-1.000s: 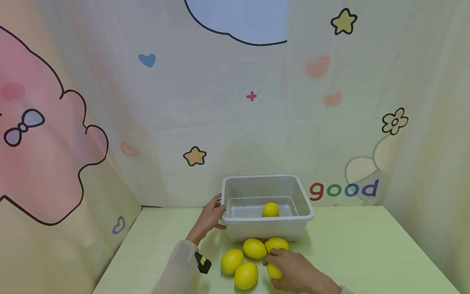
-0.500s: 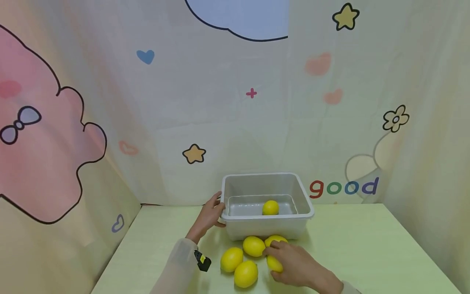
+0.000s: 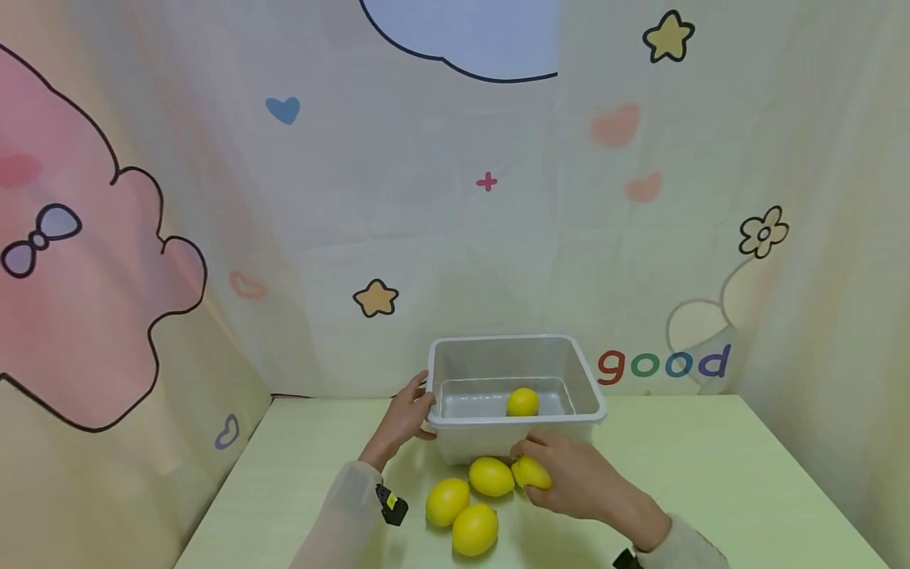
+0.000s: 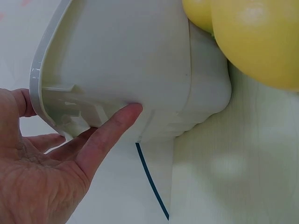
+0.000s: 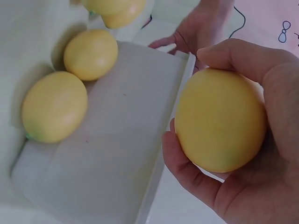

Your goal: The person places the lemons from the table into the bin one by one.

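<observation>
My right hand [image 3: 579, 478] grips a yellow lemon [image 5: 219, 119] between thumb and fingers, lifted off the table in front of the bin. With my left hand [image 3: 405, 417] I hold the left end of the grey-white plastic bin [image 3: 512, 440]; in the left wrist view the thumb presses its outer wall and the other fingers are at the rim. One lemon [image 3: 522, 402] lies inside the bin. Other lemons lie on the table before it, including a front lemon [image 3: 475, 530], a left lemon [image 3: 447, 503] and a middle lemon [image 3: 490, 477]. Another lemon [image 5: 54, 107] is mostly hidden by my right hand in the head view.
The pale green table [image 3: 711, 490] extends to both sides of the bin. Behind it hangs a printed curtain [image 3: 455, 237] with stars, hearts and the word "good". Black wrist devices, such as the left wrist device [image 3: 392, 505], sit at my sleeves.
My right hand has closed round the nearest right lemon and raised it toward the bin's front wall. The left hand stays on the bin.
</observation>
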### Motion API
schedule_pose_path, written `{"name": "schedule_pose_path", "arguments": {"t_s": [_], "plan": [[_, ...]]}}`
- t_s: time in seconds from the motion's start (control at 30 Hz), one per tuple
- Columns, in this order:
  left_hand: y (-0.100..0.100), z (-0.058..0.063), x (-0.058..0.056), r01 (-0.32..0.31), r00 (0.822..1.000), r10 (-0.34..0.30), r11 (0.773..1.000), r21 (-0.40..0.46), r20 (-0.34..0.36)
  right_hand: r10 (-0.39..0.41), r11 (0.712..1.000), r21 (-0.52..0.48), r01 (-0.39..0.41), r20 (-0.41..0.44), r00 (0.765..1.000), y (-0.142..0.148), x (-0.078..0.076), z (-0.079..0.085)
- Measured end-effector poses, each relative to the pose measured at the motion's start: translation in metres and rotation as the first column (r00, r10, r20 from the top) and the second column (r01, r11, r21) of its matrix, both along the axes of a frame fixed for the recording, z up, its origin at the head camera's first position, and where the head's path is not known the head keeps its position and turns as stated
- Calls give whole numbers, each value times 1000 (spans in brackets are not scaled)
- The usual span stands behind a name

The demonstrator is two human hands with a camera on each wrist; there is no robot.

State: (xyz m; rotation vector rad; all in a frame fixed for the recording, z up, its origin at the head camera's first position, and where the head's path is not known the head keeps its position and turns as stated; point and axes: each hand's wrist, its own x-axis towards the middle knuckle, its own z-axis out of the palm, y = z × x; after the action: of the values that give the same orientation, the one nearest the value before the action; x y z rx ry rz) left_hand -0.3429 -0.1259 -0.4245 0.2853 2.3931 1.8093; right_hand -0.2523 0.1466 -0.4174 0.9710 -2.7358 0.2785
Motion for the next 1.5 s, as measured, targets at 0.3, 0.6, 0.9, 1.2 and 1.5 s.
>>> {"name": "schedule_pose_path", "arguments": {"t_s": [0.3,0.6,0.9,1.2,1.5], "plan": [[-1,-2,-3,6,1000,-6,1000,3,-10,-50,998,-29,48,-65,997,6,-14,21],[-3,-22,-22,-5,1000,5,1000,2,-13,-69,995,-71,63,-78,995,5,-21,36],[-1,-25,-24,-8,1000,8,1000,2,-20,-83,993,-90,75,-92,992,8,-28,37],[-2,-26,-23,-2,1000,2,1000,-8,-25,-117,990,-83,111,-67,991,14,-42,43],[-3,-32,-26,-5,1000,5,1000,2,-30,-131,990,-64,127,-63,989,22,-61,52]]}}
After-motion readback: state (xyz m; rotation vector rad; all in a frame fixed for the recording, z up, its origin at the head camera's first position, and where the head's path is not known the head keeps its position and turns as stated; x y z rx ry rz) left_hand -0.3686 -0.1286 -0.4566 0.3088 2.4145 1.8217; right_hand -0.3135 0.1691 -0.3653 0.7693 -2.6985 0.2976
